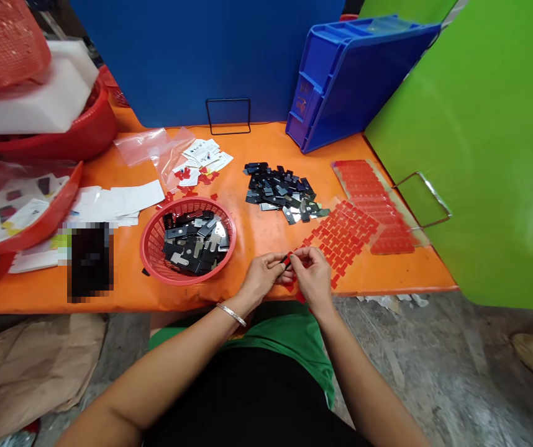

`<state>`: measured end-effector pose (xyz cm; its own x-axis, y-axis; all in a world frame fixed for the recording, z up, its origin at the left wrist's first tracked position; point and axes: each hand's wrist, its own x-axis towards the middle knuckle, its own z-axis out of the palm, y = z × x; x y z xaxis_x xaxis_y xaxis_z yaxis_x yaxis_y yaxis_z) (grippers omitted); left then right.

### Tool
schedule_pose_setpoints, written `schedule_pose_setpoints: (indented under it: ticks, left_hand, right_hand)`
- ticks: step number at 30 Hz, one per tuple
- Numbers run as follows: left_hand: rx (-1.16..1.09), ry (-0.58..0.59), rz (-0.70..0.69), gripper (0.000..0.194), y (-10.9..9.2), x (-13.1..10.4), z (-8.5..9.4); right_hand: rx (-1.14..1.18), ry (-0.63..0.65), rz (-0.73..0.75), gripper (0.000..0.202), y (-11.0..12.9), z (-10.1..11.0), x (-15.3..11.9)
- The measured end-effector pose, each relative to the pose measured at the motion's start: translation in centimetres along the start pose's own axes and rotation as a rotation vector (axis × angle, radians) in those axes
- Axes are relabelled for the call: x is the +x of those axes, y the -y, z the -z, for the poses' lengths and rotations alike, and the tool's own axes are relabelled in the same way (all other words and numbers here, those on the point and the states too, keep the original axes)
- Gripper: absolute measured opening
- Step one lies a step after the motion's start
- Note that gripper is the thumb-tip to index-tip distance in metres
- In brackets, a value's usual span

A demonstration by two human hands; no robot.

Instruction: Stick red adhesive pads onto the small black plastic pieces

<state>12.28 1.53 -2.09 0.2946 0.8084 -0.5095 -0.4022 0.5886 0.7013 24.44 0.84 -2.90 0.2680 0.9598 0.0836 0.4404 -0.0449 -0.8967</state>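
Observation:
Both hands meet above the table's front edge. In my left hand [266, 273] is a small flat black piece [286, 261], pinched between thumb and fingers. My right hand [312, 273] pinches at a bit of red sticker [291, 256] against that piece; how far it is stuck down is hidden by the fingers. Just beyond and right of the hands lies a sheet of red T-shaped stickers [348, 233], partly under the right hand. To the left, a red plastic basket [152, 264] holds many flat black and silvery pieces. A loose pile of similar black pieces [278, 186] lies ahead.
More red sticker sheets [373, 205] lie at right, beside a green panel [490, 155]. A blue crate [355, 81] leans at the back against a blue panel [192, 62]. Papers [136, 195], red scraps [187, 189] and red tubs [75, 139] crowd the left.

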Motion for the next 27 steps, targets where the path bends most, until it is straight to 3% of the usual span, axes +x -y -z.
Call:
schedule_pose_setpoints:
  ticks: [3, 7, 8, 11, 13, 17, 21, 23, 27]
  left_hand:
    - [-0.025, 0.012, -0.005, 0.021, 0.3, 0.1, 0.2]
    - [-0.058, 0.015, -0.035, 0.028, 0.6, 0.0, 0.3]
    - [-0.066, 0.017, -0.049, 0.029, 0.6, -0.1, 0.2]
    - [-0.070, 0.065, -0.113, 0.030, 0.5, -0.9, -0.1]
    - [-0.051, 0.110, -0.165, 0.035, 0.2, -1.7, -0.1]
    - [0.010, 0.058, -0.184, 0.040, -1.4, -4.2, 1.1]
    - [0.138, 0.017, -0.202, 0.035, -4.4, -8.2, 3.6]
    - [0.186, -0.061, -0.280, 0.033, -6.2, -10.3, 5.2]
    - [0.189, -0.455, -0.535, 0.039, -9.8, -13.0, 9.5]
  right_hand:
    - [0.013, -0.048, 0.017, 0.019, 0.1, 0.2, 0.2]
    - [0.234, -0.057, -0.085, 0.066, 0.4, 0.8, 0.8]
    - [0.291, -0.001, -0.122, 0.065, 0.4, 1.0, 1.0]
    - [0.420, 0.189, -0.263, 0.038, 1.0, 1.3, 0.9]
    - [0.497, 0.237, -0.338, 0.031, 1.5, 1.2, 0.6]
    - [0.606, 0.351, -0.373, 0.028, 3.2, 0.1, 0.2]
    - [0.647, 0.492, -0.476, 0.038, 5.4, -2.6, 0.4]
    - [0.652, 0.576, -0.500, 0.039, 6.6, -4.4, 0.5]
    - [0.569, 0.700, -0.491, 0.037, 8.6, -7.7, 0.9]
